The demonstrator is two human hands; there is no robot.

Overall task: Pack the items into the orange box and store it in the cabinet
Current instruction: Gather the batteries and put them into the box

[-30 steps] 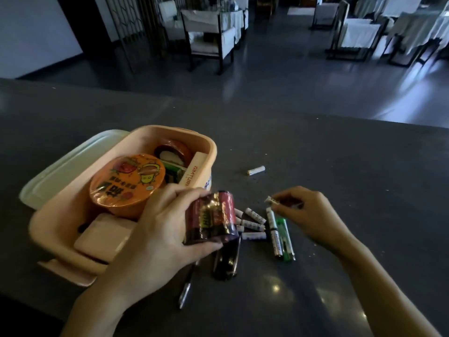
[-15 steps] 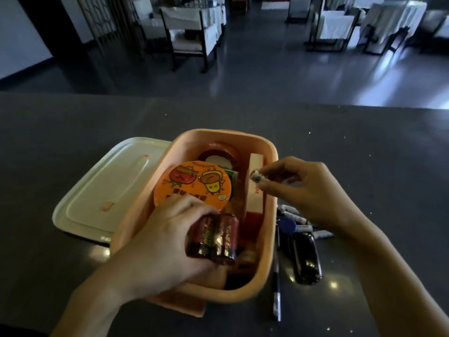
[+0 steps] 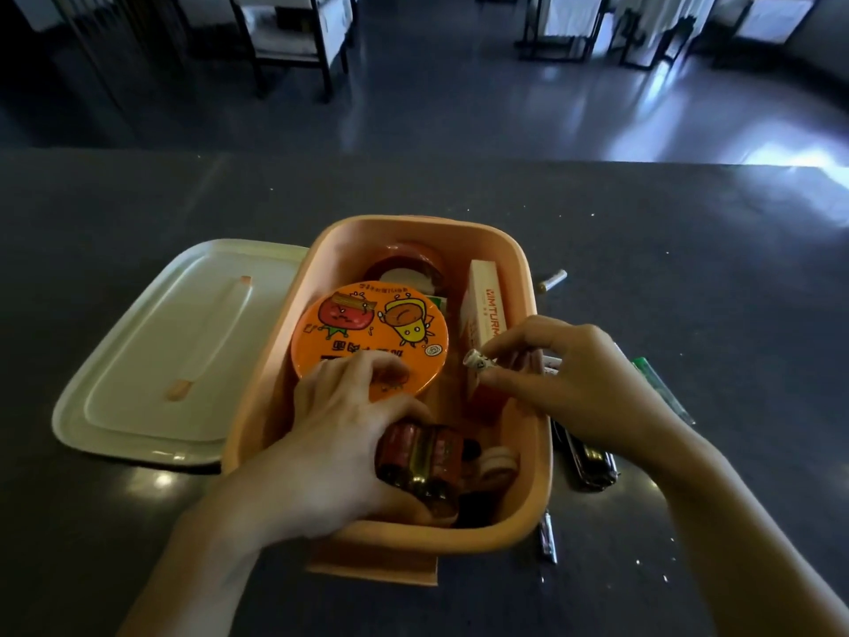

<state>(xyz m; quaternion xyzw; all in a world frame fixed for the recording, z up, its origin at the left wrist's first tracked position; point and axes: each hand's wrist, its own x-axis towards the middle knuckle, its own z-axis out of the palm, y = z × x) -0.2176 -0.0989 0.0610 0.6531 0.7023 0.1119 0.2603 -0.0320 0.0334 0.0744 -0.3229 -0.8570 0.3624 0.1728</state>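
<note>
The orange box (image 3: 528, 291) stands open on the dark counter. Inside it lie a round orange noodle cup (image 3: 367, 333), a tape roll (image 3: 406, 268) and a narrow carton (image 3: 484, 301). My left hand (image 3: 340, 434) is inside the box's near end, closed around a red and gold battery pack (image 3: 422, 457). Over the box's right side, my right hand (image 3: 565, 374) pinches a small white battery (image 3: 478, 360) between thumb and fingers. The box's white lid (image 3: 174, 351) lies flat to the left.
Right of the box lie a loose small battery (image 3: 553, 280), a green lighter (image 3: 657, 388), a dark shiny object (image 3: 588, 457) and a pen tip (image 3: 547, 540). Chairs and tables stand on the floor beyond the counter's far edge.
Both hands moved from the counter's right side over to the box. The battery pack went down into the box's near end, and the small battery now hovers over the box's right side.
</note>
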